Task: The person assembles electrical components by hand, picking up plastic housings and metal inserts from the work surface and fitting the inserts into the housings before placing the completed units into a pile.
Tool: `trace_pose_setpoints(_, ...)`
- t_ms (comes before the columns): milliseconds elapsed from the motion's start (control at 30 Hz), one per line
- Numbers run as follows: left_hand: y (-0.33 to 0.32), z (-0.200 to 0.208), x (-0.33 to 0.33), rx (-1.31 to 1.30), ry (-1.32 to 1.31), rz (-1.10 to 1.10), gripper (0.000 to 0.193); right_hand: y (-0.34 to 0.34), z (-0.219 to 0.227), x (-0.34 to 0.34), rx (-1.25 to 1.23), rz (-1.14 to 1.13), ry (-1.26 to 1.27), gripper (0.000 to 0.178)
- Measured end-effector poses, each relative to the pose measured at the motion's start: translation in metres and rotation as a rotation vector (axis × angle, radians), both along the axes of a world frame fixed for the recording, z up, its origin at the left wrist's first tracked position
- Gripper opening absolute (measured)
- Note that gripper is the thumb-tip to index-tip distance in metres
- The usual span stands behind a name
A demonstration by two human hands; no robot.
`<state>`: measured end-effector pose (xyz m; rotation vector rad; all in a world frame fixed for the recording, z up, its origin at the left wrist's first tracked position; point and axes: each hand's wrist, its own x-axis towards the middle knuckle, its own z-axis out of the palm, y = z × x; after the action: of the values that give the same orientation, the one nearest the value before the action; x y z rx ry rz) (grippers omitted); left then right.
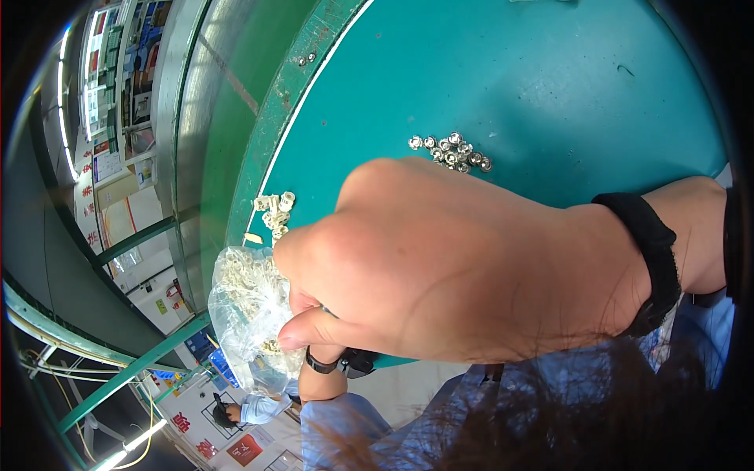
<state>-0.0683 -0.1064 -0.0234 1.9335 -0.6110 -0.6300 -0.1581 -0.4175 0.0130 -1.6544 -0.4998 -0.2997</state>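
Note:
My right hand point(408, 251) fills the middle of the view, its back toward me and its fingers curled closed over a clear plastic bag point(243, 306). A small dark edge shows between thumb and fingers; what they grip is hidden. The bag holds many small cream plastic parts and lies at the table's left edge. Of my left arm only the wrist point(323, 385) with a black watch shows; the hand is hidden behind the right hand and bag. Several loose cream plastic parts point(275, 212) lie just beyond the bag. Beyond my right hand is a pile of small shiny metal parts point(453, 152).
The green tabletop point(503, 71) curves away to the right, with a white line along its left edge. A few tiny metal pieces point(306, 60) lie on the worn rim. Green metal frame bars point(133, 369) stand at left. A person point(255, 410) in light blue is far behind.

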Motion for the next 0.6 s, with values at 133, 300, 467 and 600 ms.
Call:
trace_pose_setpoints(133, 0.007, -0.006, 0.0, -0.024, 0.056, 0.087, 0.025, 0.004, -0.001, -0.002, 0.014, -0.006, -0.004, 0.032)
trace_pose_setpoints(300, 0.011, -0.011, -0.001, -0.151, 0.147, 0.043, 0.025, 0.007, -0.003, 0.0, 0.026, -0.01, -0.005, 0.031)
trace_pose_setpoints(467, 0.045, -0.033, 0.011, -0.193, 0.188, -0.006, 0.032, 0.009, -0.009, 0.009, 0.146, 0.008, 0.034, 0.024)
trace_pose_setpoints(600, 0.07, -0.04, 0.011, -0.024, 0.149, 0.067, 0.047, 0.007, -0.003, 0.011, 0.141, 0.086, 0.067, 0.02)
